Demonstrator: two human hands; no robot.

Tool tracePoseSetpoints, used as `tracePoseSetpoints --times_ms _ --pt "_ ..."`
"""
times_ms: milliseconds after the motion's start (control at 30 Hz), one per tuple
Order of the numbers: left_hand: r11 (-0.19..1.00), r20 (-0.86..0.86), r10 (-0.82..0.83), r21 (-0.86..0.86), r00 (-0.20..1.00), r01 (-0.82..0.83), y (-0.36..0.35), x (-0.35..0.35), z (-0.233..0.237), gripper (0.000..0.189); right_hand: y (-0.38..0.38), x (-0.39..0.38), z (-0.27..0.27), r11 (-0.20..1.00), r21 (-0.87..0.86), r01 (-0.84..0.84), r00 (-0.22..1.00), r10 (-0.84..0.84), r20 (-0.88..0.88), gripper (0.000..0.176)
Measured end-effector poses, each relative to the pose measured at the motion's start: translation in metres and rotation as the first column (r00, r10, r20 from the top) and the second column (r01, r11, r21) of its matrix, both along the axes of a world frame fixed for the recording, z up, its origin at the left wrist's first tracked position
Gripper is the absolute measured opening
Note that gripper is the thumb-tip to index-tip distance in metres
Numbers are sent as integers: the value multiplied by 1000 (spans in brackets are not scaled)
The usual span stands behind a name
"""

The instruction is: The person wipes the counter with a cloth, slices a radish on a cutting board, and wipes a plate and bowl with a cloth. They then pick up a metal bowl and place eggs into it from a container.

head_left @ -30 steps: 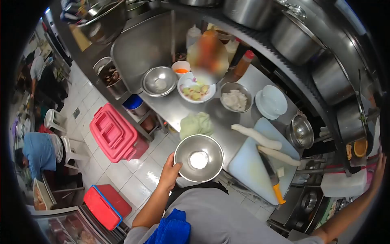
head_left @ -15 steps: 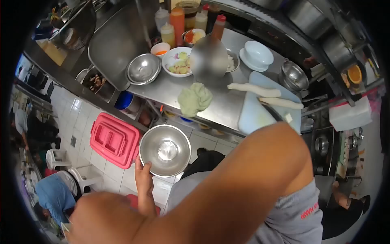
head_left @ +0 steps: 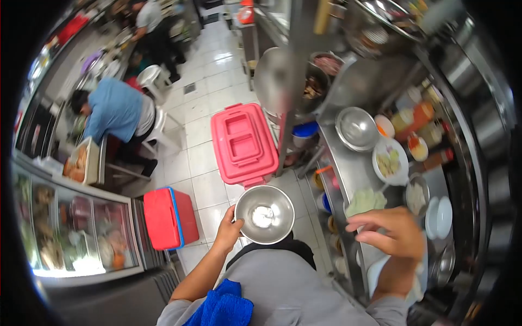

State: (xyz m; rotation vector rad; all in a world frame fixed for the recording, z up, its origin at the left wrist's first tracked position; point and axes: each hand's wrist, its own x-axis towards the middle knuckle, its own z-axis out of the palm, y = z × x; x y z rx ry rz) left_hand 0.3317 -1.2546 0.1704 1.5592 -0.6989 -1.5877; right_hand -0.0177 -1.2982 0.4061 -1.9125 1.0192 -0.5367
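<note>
My left hand (head_left: 230,228) grips the rim of a shiny metal bowl (head_left: 265,214), thumb over the edge; nothing shows inside the bowl. My right hand (head_left: 390,232) hovers over the steel counter (head_left: 343,157) with its fingers apart and nothing between them. Just beyond its fingertips lies a crumpled green cloth (head_left: 366,201). Further along the counter are a white bowl of cut pieces (head_left: 390,161), an upturned-looking steel bowl (head_left: 357,129) and a bowl of white pieces (head_left: 417,196).
A pink lidded bin (head_left: 244,144) stands on the tiled floor, with a red cooler (head_left: 169,218) nearer on the left. A glass display case (head_left: 76,225) is at far left. A seated person in blue (head_left: 117,108) leans over a table; another person (head_left: 149,27) stands behind.
The view has swung left. My right arm, which crossed in front of my body, is now out on the right above the counter. My left hand still holds the metal bowl.
</note>
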Motion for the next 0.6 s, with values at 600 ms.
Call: tracePoseSetpoints --times_ms 600 --pt "902 33 421 -119 907 -414 -131 316 -77 56 -196 309 -376 876 473 -94 964 198 -175 36"
